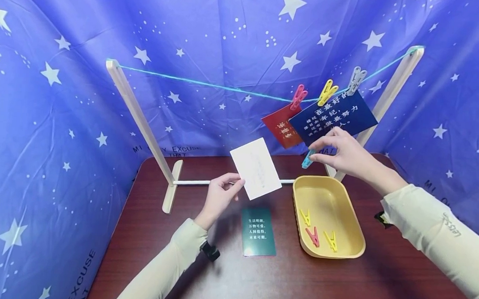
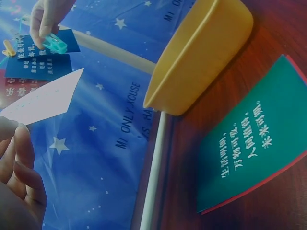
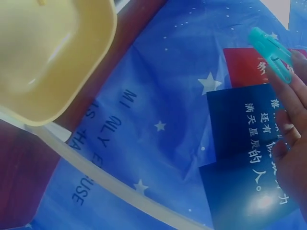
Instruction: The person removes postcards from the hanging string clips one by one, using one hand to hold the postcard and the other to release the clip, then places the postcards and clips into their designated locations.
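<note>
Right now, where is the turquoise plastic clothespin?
In the head view, the turquoise plastic clothespin is right of centre, in the grip of the person's right hand, just above the far-left corner of the yellow rectangular tray.

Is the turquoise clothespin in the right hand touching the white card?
Apart: the head view shows a plain strip of table between the turquoise clothespin and the white card.

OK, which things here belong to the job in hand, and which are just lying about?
Seems part of the job:
white card, held in left hand
turquoise peg, held in right hand
cord on wooden stand
hung cards, hung pegs
flat green card
yellow tray with three loose pegs

Seems just surroundings (nothing loose looks unrelated):
starry curtain
table
</note>
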`<state>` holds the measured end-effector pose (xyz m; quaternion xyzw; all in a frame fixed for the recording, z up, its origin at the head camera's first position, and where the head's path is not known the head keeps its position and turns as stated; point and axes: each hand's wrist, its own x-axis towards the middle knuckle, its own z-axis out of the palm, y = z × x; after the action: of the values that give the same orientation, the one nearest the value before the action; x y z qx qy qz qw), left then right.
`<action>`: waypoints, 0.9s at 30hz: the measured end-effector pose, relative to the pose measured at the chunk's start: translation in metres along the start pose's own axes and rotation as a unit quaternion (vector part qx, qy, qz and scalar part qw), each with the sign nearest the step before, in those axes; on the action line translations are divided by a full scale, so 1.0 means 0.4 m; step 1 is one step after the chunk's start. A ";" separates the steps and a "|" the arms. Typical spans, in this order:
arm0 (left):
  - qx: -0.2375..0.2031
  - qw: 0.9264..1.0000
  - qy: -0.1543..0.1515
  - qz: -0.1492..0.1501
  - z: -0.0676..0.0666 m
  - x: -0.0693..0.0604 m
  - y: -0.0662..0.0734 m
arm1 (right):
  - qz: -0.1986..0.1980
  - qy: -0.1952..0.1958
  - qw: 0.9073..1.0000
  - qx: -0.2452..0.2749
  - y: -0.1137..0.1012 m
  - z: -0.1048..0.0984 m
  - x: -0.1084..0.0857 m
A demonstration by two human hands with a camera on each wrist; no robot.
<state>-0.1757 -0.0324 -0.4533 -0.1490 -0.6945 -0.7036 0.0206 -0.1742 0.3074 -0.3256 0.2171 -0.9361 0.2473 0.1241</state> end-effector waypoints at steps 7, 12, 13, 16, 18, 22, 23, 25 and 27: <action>0.014 1.000 -0.023 0.007 -0.004 -0.019 -0.017 | 0.002 -0.012 1.000 0.004 0.010 0.016 -0.014; 0.015 0.999 -0.032 -0.005 -0.004 -0.031 -0.020 | 0.022 -0.026 0.999 0.010 0.019 0.023 -0.023; 0.015 0.999 -0.033 -0.008 -0.004 -0.033 -0.022 | 0.022 -0.027 0.999 0.009 0.023 0.025 -0.024; 0.014 0.999 -0.034 -0.014 -0.005 -0.038 -0.024 | 0.021 -0.027 0.999 0.006 0.025 0.032 -0.030; 0.015 0.999 -0.038 -0.017 -0.007 -0.042 -0.026 | 0.016 -0.024 1.000 0.002 0.028 0.037 -0.034; 0.013 0.999 -0.041 -0.027 -0.011 -0.050 -0.028 | 0.020 -0.029 0.999 -0.001 0.034 0.045 -0.041; 0.013 0.999 -0.041 -0.030 -0.012 -0.052 -0.030 | 0.022 -0.032 0.999 -0.001 0.035 0.047 -0.043; 0.014 0.998 -0.041 -0.037 -0.014 -0.057 -0.032 | 0.031 -0.041 0.999 -0.002 0.039 0.052 -0.048; 0.013 0.998 -0.043 -0.043 -0.015 -0.062 -0.034 | 0.043 -0.053 0.998 -0.002 0.043 0.059 -0.053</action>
<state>-0.1565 -0.0424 -0.4724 -0.1485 -0.7100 -0.6874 -0.0374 -0.1666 0.3160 -0.3596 0.1895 -0.9503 0.2383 0.0645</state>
